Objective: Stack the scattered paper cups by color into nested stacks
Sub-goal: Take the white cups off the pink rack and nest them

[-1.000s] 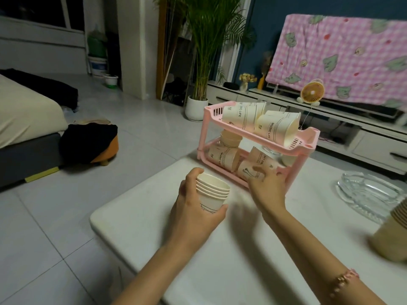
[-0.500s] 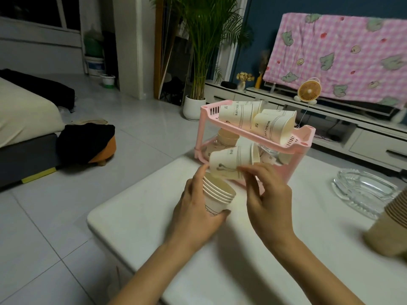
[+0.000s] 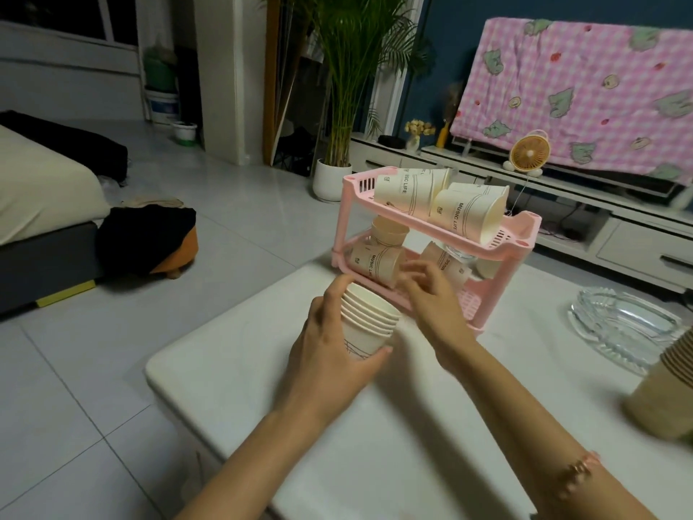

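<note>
My left hand point(image 3: 330, 343) grips a nested stack of white paper cups point(image 3: 369, 319) just above the white table point(image 3: 262, 369). My right hand point(image 3: 431, 294) is beside the stack's rim, fingers spread and holding nothing, reaching toward the lower shelf of a pink two-tier rack point(image 3: 498, 242). Two white cups point(image 3: 408, 191) lie on their sides on the top shelf. More cups, white point(image 3: 377, 258) and brownish point(image 3: 388, 230), lie on the lower shelf. A stack of brown cups point(image 3: 667, 388) stands at the right edge.
A glass ashtray point(image 3: 626, 324) sits on the table right of the rack. The table's near-left edge drops to a tiled floor point(image 3: 93, 332). A bed point(image 3: 37, 204), a dark bundle point(image 3: 150, 234), a potted plant point(image 3: 333, 178) and a low cabinet point(image 3: 600, 219) stand beyond.
My right hand took a white cup from the lower shelf and nested it onto the stack in my left hand. It now reaches back toward the rack with nothing in it.
</note>
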Demonstrator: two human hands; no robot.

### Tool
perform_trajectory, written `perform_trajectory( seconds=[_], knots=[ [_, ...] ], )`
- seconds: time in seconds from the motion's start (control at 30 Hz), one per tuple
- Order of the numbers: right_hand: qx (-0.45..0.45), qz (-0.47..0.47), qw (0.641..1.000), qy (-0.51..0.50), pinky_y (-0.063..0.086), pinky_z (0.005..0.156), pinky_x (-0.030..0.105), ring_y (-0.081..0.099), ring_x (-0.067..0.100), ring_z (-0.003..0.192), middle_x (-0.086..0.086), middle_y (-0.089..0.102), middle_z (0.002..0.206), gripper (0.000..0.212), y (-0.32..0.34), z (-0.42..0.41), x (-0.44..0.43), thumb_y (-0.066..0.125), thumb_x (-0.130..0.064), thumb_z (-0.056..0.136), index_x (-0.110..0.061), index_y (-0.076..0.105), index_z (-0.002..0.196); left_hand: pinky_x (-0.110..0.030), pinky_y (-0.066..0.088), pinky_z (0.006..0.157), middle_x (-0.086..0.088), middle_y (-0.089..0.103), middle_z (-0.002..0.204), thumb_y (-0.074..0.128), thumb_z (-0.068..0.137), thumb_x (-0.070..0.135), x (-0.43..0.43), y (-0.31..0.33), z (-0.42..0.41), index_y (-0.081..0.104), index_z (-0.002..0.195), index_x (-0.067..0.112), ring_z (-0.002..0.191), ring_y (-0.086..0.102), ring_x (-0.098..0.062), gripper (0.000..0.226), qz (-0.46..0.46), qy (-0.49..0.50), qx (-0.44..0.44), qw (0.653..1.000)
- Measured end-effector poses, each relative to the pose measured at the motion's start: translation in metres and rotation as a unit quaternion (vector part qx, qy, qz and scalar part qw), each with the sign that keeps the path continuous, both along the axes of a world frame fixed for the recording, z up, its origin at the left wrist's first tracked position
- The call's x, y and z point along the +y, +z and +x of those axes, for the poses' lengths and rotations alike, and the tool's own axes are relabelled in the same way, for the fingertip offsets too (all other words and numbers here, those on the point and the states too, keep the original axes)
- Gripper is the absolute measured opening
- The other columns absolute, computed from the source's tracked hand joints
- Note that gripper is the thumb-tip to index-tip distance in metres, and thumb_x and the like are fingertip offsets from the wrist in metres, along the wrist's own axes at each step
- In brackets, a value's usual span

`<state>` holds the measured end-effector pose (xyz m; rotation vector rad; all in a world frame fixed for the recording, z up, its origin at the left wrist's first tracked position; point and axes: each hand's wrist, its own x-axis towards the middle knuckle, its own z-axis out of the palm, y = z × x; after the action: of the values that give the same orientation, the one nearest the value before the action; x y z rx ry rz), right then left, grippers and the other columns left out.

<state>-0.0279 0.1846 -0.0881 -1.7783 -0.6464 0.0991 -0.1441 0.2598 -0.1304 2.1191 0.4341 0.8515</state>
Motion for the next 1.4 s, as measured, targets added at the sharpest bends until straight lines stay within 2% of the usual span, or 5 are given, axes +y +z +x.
perform_trajectory(
  seconds=[0.33,0.67,0.9,1.13,1.4],
  knots=[
    [0.098,-0.092,0.991,0.020,0.051,0.078,0.032,0.054,0.013,0.080,0.004,0.058,0.095,0.027,-0.011,0.051,0.047,0.054,0.000,0.083,0.002,0.062,0.109,-0.021,0.038,0.084,0.007,0.038,0.132,0.078,0.065,0.029,0.014,-0.002,0.004,0.014,0.139,0.038,0.115,0.046,-0.014,0.098,-0.030,0.004,0.012,0.999],
    [-0.194,0.079,0.977,-0.028,0.054,0.082,0.030,0.060,0.007,0.089,-0.010,0.060,0.088,0.033,0.002,-0.014,-0.004,0.044,0.013,0.083,-0.016,0.059,0.093,-0.033,0.042,0.090,0.002,0.038,0.131,0.075,0.069,0.032,0.017,0.001,0.007,0.005,0.142,0.038,0.117,0.046,-0.019,0.101,0.025,0.018,0.051,0.998],
    [-0.217,-0.054,0.968,0.116,0.048,0.085,0.024,0.057,0.006,0.095,-0.010,0.062,0.097,0.037,0.013,-0.036,-0.028,0.043,0.007,0.081,-0.015,0.061,0.105,-0.036,0.046,0.089,0.000,0.039,0.135,0.076,0.067,0.032,-0.006,0.005,0.008,-0.014,0.126,0.057,0.118,0.049,-0.024,0.111,0.055,-0.030,0.058,0.996],
    [-0.134,0.043,0.988,0.059,0.045,0.081,0.016,0.058,0.008,0.096,-0.002,0.063,0.100,0.020,0.003,-0.025,-0.027,0.042,-0.016,0.092,-0.015,0.058,0.104,-0.035,0.048,0.086,0.003,0.043,0.126,0.077,0.065,0.035,-0.008,0.004,0.011,0.021,0.134,0.038,0.109,0.053,-0.022,0.088,0.040,-0.028,0.038,0.998],
    [-0.285,-0.496,0.819,-0.049,0.011,0.113,0.058,0.003,0.038,0.143,0.022,0.003,0.154,0.070,-0.008,0.067,-0.002,0.061,-0.037,0.081,-0.027,0.024,0.140,-0.030,0.047,0.087,0.007,0.039,0.128,0.076,0.065,0.037,-0.001,0.004,0.011,0.019,0.133,0.040,0.108,0.050,-0.017,0.089,0.000,-0.040,0.042,0.998]
  ],
)
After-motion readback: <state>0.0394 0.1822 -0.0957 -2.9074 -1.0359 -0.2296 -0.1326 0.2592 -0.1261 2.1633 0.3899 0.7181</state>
